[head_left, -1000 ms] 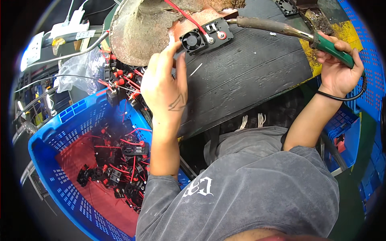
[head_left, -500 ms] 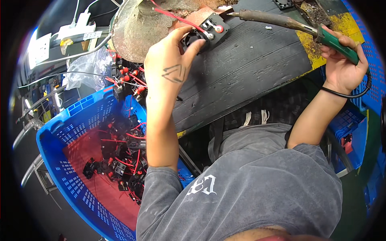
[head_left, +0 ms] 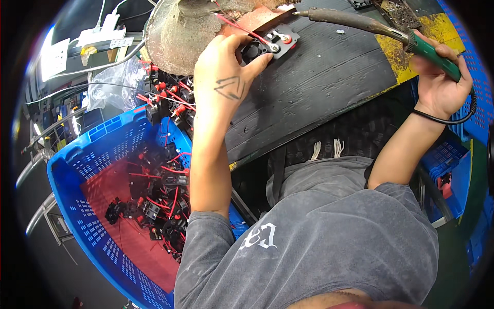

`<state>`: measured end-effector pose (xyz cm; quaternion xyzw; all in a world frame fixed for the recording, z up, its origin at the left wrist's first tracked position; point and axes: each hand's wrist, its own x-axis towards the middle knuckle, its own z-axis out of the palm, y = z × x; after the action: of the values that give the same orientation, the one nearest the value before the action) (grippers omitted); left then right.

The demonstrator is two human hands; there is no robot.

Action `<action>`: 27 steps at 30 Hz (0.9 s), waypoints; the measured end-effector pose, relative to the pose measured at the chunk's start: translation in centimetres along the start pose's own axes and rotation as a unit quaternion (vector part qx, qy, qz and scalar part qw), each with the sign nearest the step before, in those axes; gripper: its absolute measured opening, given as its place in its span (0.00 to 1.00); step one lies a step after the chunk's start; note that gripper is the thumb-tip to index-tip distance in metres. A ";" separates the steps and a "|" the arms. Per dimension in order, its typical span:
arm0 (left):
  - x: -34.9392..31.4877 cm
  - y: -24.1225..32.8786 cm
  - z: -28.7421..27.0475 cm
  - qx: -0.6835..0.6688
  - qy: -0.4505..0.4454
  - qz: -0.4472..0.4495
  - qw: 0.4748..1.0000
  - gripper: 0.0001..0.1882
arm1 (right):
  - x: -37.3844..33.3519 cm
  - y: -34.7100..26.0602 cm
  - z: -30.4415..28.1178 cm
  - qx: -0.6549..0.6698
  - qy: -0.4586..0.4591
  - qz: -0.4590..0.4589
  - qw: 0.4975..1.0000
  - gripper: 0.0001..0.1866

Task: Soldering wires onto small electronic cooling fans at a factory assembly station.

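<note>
Between thumb and fingers, my left hand (head_left: 220, 69) grips the edge of a small black plate with a cooling fan (head_left: 252, 52) built into it. Metal terminals, one with a red ring, stand on the plate's other half, and a red wire (head_left: 237, 26) runs from a terminal up to the left. My right hand (head_left: 437, 87) is closed around the green handle of a soldering iron (head_left: 352, 20). The iron points left, its tip just above the plate's far edge, near a rusty sheet-metal piece (head_left: 260, 19). Whether the tip touches anything, I cannot tell.
The black worktop (head_left: 319, 87) has yellow worn edges. On the left, a blue crate (head_left: 77, 206) holds many black parts with red wires; more such parts (head_left: 172, 100) pile beside my left forearm. A dirty metal cone (head_left: 172, 38) stands at the back. Blue crates (head_left: 455, 170) sit at right.
My left hand has shifted slightly right with the fan plate, which now shows more of its face. The soldering iron has moved very little, its tip a touch higher; the right fingers blur.
</note>
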<state>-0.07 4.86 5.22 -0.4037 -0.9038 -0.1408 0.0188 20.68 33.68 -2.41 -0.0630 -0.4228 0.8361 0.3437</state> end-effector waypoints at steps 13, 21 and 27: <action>-2.0 3.0 0.5 -0.121 -0.059 0.044 0.990 0.20 | -0.3 -1.6 -3.2 0.020 0.037 0.007 0.999 0.27; -2.5 3.5 1.2 -0.110 -0.069 0.033 0.991 0.21 | -0.7 -2.0 -2.6 -0.010 0.146 0.001 0.989 0.24; -3.3 3.7 1.7 -0.120 -0.075 -0.007 0.990 0.23 | -0.4 -4.7 -3.4 0.031 0.035 0.101 0.994 0.21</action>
<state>4.99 5.27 3.98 -0.4061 -0.8819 -0.2182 -0.0983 24.77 37.51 -1.13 -0.1244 -0.3760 0.8765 0.2737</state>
